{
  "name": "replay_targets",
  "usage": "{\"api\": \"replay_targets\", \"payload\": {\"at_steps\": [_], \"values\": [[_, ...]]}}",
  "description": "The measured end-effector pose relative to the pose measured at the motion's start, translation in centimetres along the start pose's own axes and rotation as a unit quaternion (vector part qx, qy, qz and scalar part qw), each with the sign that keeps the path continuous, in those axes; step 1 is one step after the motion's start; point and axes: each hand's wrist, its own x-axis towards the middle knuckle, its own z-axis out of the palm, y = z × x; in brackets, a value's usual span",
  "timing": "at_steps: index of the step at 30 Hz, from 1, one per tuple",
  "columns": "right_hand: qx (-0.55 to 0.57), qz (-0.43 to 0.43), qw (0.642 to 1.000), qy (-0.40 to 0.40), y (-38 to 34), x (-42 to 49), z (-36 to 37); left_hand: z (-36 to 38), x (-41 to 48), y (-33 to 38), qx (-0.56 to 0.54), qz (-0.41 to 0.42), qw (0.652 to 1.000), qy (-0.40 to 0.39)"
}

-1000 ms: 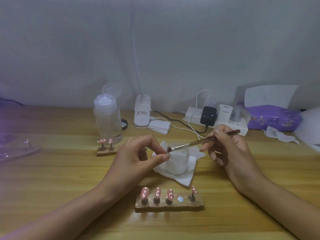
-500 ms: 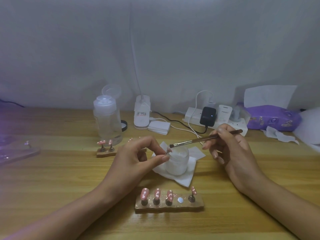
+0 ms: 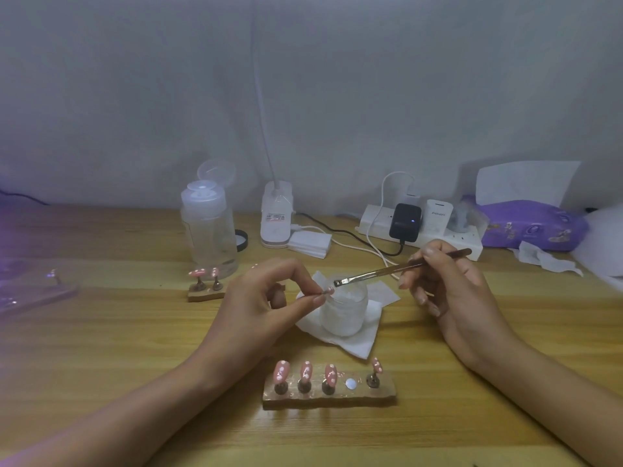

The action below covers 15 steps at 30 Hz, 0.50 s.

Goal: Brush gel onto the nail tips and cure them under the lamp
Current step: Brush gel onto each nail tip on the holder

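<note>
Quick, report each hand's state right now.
Left hand: pinches a pink nail tip between thumb and forefinger.
Right hand: grips the brush.

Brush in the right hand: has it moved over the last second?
Yes. The brush has lifted its bristle end slightly, up and rightward against the white jar.

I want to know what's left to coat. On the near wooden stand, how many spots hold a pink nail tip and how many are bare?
Spots with a nail tip on the near stand: 4
Bare spot: 1
Total spots: 5
</note>
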Motion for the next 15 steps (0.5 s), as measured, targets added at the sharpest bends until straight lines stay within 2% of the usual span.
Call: {"api": "replay_targets", "payload": {"at_steps": [3,8,12,15], "values": [[-0.006,-0.007,0.999,-0.037,-0.05,-0.07,0.1,0.06,0.03,0.03,-0.003,0.006,1.0,0.0],[-0.001,0.002,1.0,-0.006,0.13,0.11,-0.02,0.03,0.09,-0.13,-0.01,0.008,1.0,-0.007],[-0.008,-0.006,0.999,-0.04,0.03,-0.04,0.07,0.11,0.12,-0.07,-0.002,0.019,1.0,-0.006],[-0.01,0.0,1.0,-0.017,0.09,0.05,0.01,0.1,0.07,-0.11,-0.003,0.016,1.0,-0.007]]}}
